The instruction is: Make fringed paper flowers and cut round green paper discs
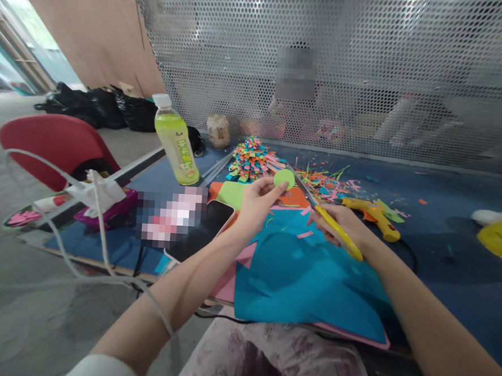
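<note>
Between the thumb and fingers of my left hand (259, 200) is a round light-green paper disc (283, 179), held up over the table. My right hand (338, 224) is closed around yellow-handled scissors (337, 232). Their metal blades point up and left, with the tips close to the disc's right edge; whether they touch it I cannot tell. Under both hands lie blue paper sheets (297, 270), with orange paper (295, 197) and light-green paper (230, 194) beyond. A few small pink scraps rest on the blue sheet.
A pile of curled colourful paper strips (252, 160) stands behind my hands, with loose shreds (330, 184) beside it. A yellow glue gun (375, 214) lies right. Left are a black-screened phone (203, 230), a drink bottle (177, 144) and white cables (99, 224). A perforated metal panel (347, 63) borders the table.
</note>
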